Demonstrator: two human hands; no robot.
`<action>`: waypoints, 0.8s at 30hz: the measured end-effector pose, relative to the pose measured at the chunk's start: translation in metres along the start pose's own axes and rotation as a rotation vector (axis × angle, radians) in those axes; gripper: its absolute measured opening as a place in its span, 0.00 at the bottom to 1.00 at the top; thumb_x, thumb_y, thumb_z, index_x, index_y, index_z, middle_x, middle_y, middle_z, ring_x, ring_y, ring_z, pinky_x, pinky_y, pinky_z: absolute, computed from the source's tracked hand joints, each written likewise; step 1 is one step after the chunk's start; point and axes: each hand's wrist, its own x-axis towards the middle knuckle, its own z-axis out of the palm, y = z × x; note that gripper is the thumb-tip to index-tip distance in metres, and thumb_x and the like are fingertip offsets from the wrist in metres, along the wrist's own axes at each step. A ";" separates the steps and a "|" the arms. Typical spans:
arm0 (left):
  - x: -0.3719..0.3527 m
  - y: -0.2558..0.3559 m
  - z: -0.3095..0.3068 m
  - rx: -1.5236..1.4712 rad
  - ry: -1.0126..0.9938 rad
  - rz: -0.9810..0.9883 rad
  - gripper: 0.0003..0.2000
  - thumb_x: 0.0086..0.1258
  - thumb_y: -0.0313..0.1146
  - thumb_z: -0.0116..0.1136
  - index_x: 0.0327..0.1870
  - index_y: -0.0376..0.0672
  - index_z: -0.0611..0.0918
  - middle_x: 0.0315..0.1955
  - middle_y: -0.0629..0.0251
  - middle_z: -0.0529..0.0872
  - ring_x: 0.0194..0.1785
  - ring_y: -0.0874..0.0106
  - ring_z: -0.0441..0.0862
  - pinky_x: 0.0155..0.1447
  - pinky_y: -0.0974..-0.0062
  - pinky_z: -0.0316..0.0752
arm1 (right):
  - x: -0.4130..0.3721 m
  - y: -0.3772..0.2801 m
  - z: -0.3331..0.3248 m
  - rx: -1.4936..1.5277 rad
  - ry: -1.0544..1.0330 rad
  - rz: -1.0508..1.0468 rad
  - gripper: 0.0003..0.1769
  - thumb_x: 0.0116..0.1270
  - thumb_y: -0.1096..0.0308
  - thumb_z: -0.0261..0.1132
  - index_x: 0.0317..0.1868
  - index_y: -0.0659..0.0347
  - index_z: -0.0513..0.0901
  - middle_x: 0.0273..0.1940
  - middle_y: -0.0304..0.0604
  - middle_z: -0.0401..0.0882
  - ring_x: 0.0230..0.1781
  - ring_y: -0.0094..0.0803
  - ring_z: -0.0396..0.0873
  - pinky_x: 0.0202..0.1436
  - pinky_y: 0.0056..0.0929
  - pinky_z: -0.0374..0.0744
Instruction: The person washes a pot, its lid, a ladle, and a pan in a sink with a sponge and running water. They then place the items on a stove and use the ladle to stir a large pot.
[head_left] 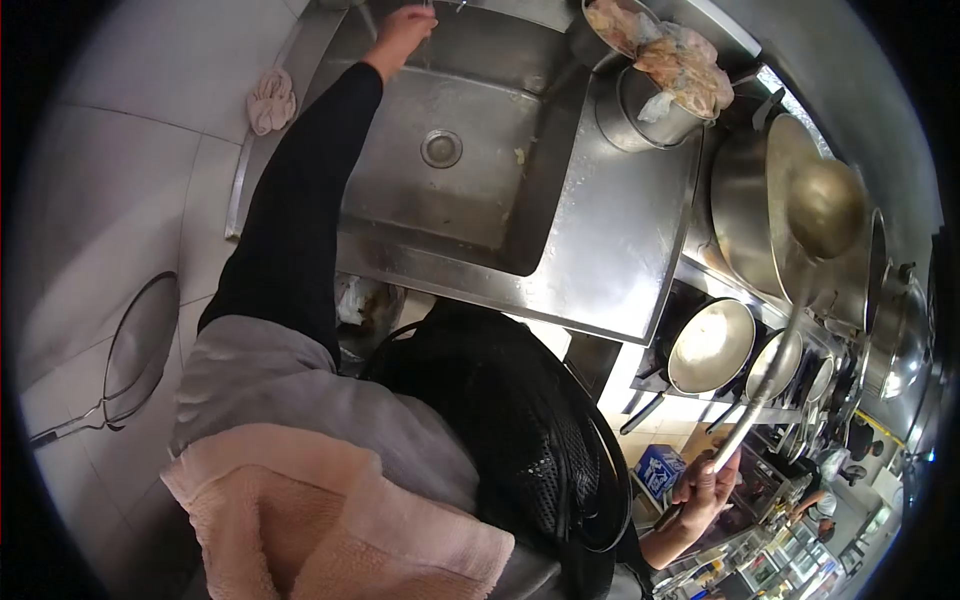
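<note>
My right hand (pixel 705 490) is wrapped round the long pale handle of a ladle (pixel 828 208). The ladle's round metal bowl is raised in front of a large steel pot (pixel 745 210). At the top of the view, my left hand (pixel 402 35) has its fingers closed at the far edge of a steel sink (pixel 400 190), by some small metal parts at the frame's edge. What those fingers grip I cannot tell. The sink's drain shows in its floor, with a few food scraps around it.
Right of the sink, a steel pot (pixel 625 115) stands under a pile of pale food in plastic (pixel 685 70). Frying pans (pixel 712 345) sit on the stove. A strainer (pixel 142 345) and a pink cloth (pixel 271 101) are at the left. Another person (pixel 822 500) is far right.
</note>
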 end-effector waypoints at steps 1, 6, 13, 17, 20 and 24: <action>-0.007 -0.010 -0.004 0.012 0.008 -0.093 0.12 0.65 0.37 0.67 0.42 0.40 0.85 0.35 0.69 0.86 0.38 0.78 0.80 0.43 0.76 0.73 | -0.001 0.004 0.000 -0.024 -0.037 0.049 0.26 0.71 0.60 0.68 0.58 0.67 0.69 0.19 0.33 0.66 0.08 0.18 0.59 0.09 0.18 0.59; -0.066 -0.079 -0.018 0.038 0.234 0.054 0.13 0.60 0.41 0.70 0.37 0.41 0.86 0.31 0.68 0.85 0.33 0.76 0.78 0.39 0.72 0.73 | 0.003 0.010 0.020 -0.034 -0.153 0.153 0.20 0.70 0.68 0.68 0.55 0.67 0.70 0.21 0.32 0.69 0.10 0.17 0.63 0.12 0.17 0.61; -0.158 -0.049 -0.036 0.202 -0.072 -0.481 0.20 0.65 0.41 0.67 0.53 0.40 0.82 0.43 0.70 0.82 0.43 0.76 0.77 0.48 0.77 0.71 | 0.026 -0.004 0.060 -0.010 -0.304 0.382 0.23 0.72 0.65 0.63 0.62 0.69 0.72 0.21 0.34 0.70 0.10 0.18 0.63 0.12 0.18 0.63; -0.209 -0.034 -0.015 0.090 0.016 -0.402 0.20 0.63 0.36 0.69 0.54 0.36 0.81 0.38 0.67 0.85 0.39 0.77 0.80 0.43 0.78 0.74 | 0.076 0.004 0.140 0.087 -0.425 0.625 0.25 0.77 0.58 0.56 0.65 0.67 0.73 0.21 0.35 0.69 0.11 0.19 0.63 0.14 0.19 0.64; -0.238 -0.036 -0.008 0.072 0.032 -0.374 0.20 0.64 0.36 0.70 0.54 0.35 0.81 0.41 0.66 0.84 0.41 0.76 0.80 0.45 0.77 0.75 | 0.129 0.055 0.221 0.200 -0.584 0.807 0.22 0.80 0.54 0.53 0.61 0.63 0.73 0.20 0.31 0.65 0.12 0.19 0.58 0.15 0.21 0.60; -0.282 -0.022 -0.016 0.127 0.029 -0.273 0.21 0.66 0.36 0.70 0.57 0.37 0.80 0.46 0.64 0.83 0.47 0.75 0.81 0.49 0.77 0.76 | 0.208 0.184 0.296 0.363 -0.642 0.985 0.17 0.80 0.49 0.51 0.46 0.55 0.73 0.21 0.25 0.63 0.14 0.15 0.58 0.17 0.18 0.60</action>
